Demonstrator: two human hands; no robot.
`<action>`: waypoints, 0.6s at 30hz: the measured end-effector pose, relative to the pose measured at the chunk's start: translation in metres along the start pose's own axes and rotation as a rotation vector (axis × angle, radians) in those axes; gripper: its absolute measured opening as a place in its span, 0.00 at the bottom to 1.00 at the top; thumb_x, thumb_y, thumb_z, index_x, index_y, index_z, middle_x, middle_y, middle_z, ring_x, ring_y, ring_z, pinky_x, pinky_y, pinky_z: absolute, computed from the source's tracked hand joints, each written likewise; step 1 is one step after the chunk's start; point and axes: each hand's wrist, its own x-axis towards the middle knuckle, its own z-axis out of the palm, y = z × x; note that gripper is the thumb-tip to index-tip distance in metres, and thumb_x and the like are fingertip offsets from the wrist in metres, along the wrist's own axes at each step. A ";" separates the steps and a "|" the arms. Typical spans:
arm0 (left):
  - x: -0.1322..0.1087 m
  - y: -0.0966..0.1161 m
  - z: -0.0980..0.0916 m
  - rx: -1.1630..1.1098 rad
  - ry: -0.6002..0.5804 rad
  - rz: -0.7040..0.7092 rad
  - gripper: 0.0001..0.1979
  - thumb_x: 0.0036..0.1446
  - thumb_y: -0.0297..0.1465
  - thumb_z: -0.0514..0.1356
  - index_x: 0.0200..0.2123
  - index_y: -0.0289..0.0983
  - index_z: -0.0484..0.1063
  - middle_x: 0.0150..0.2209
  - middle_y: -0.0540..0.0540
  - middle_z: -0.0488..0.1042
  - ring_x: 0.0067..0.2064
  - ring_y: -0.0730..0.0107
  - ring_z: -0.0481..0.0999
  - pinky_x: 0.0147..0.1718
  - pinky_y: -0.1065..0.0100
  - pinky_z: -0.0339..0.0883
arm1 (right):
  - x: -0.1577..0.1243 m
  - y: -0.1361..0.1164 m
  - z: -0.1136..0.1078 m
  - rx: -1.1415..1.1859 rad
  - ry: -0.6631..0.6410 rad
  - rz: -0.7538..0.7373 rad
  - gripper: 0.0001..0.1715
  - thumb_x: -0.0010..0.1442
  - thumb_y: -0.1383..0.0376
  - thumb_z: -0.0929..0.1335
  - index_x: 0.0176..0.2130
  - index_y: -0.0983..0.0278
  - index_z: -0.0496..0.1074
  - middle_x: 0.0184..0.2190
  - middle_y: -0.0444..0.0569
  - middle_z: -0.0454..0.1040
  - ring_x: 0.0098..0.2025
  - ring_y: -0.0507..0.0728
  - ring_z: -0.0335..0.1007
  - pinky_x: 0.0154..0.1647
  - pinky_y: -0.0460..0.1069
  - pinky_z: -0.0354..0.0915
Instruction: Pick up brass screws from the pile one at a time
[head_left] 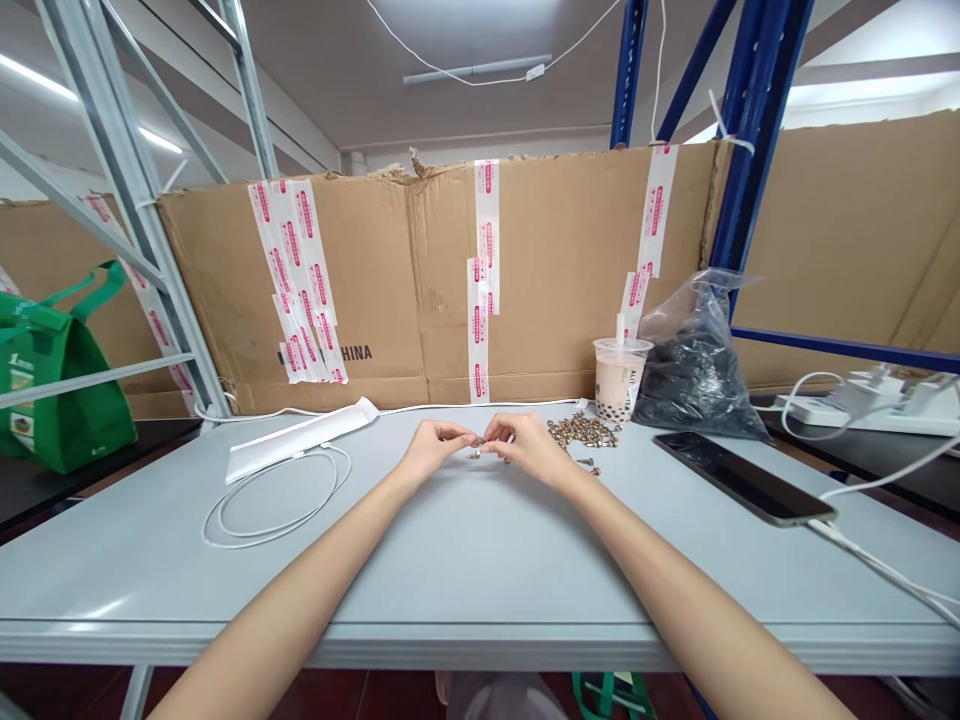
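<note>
Metal piece (475,447), hidden by fingers (456,432), shape unclear

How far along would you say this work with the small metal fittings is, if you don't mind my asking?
It's hard to gauge: no finished pieces stand out. In hand, the left hand and right hand pinch small metal fittings together. Still lying there are a loose pile of brass-coloured fittings and a plastic bag of dark parts.

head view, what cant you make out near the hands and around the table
All in the head view:
- small part between the left hand and right hand: fingers hide it, and whether it is held
- metal parts: too small to tell the type
- clear bag: glare and creases hide the contents
- green bag: cut off by the left edge, print blurred
</note>
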 end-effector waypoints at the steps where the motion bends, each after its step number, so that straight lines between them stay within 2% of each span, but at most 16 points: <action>1: 0.000 0.000 0.000 -0.002 0.012 0.000 0.12 0.45 0.37 0.63 0.28 0.34 0.77 0.30 0.44 0.78 0.35 0.64 0.75 0.38 0.66 0.67 | 0.000 -0.001 0.000 0.005 0.003 -0.003 0.07 0.51 0.63 0.68 0.27 0.66 0.70 0.22 0.45 0.72 0.23 0.49 0.64 0.27 0.44 0.59; 6: -0.001 0.001 0.001 0.029 0.024 0.057 0.11 0.44 0.36 0.64 0.28 0.33 0.76 0.29 0.44 0.77 0.34 0.65 0.74 0.35 0.67 0.65 | 0.000 0.002 0.002 0.074 0.022 0.025 0.08 0.49 0.63 0.68 0.26 0.66 0.70 0.21 0.45 0.72 0.21 0.48 0.64 0.25 0.44 0.60; 13: -0.006 0.006 0.003 0.181 0.083 0.147 0.08 0.46 0.33 0.63 0.30 0.36 0.77 0.31 0.45 0.77 0.34 0.66 0.72 0.34 0.67 0.62 | 0.003 0.008 0.006 0.330 0.045 0.156 0.08 0.45 0.64 0.69 0.28 0.67 0.69 0.23 0.47 0.72 0.23 0.50 0.66 0.22 0.45 0.63; 18: -0.008 0.005 0.003 0.350 0.121 0.311 0.05 0.48 0.31 0.63 0.29 0.39 0.78 0.29 0.47 0.77 0.34 0.67 0.70 0.34 0.68 0.62 | 0.004 0.006 0.007 0.375 0.046 0.205 0.12 0.43 0.62 0.70 0.26 0.67 0.68 0.22 0.46 0.71 0.21 0.49 0.64 0.20 0.44 0.61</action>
